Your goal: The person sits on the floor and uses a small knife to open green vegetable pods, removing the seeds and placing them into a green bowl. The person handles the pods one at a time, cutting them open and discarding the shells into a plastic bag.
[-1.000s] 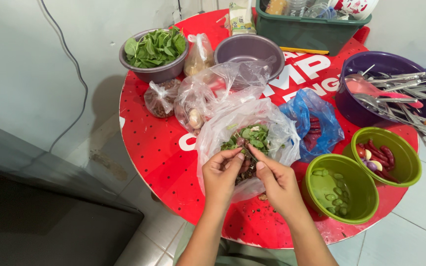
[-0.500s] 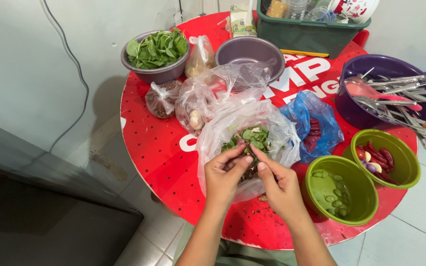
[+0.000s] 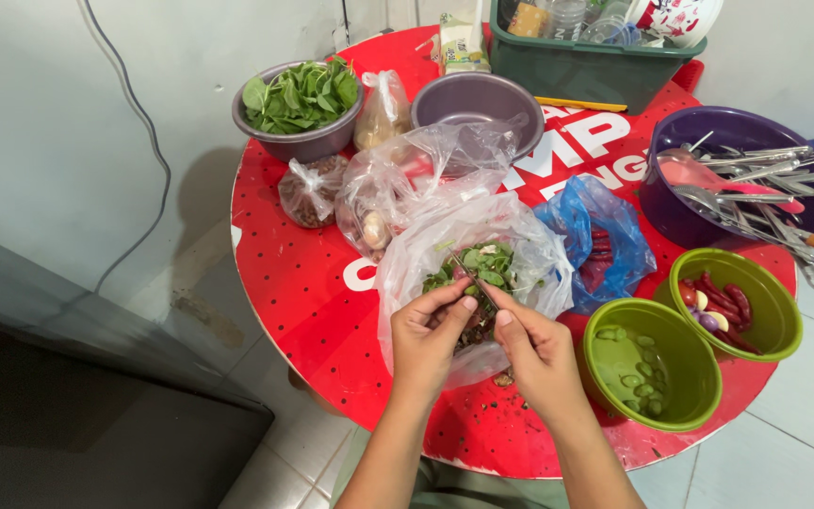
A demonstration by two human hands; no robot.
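Observation:
A clear plastic bag (image 3: pixel 511 231) of green leafy herbs (image 3: pixel 482 264) lies open on the round red table (image 3: pixel 303 283). Both hands hover over its mouth. My left hand (image 3: pixel 426 339) pinches a small green piece between thumb and forefinger. My right hand (image 3: pixel 534 353) pinches a thin herb stem that runs up toward the leaves. The two hands nearly touch at the fingertips. What lies in the bag under the hands is hidden.
A grey bowl of green leaves (image 3: pixel 299 104) and an empty grey bowl (image 3: pixel 478 104) stand at the back, with several small plastic bags (image 3: pixel 388 188). A blue bag (image 3: pixel 595 236), two green bowls (image 3: pixel 652 368) (image 3: pixel 732 302), a purple bowl of utensils (image 3: pixel 737 179) and a green crate (image 3: pixel 586 47) fill the right side.
The hands have stayed over the bag; the fingers have shifted only slightly on the herb stem.

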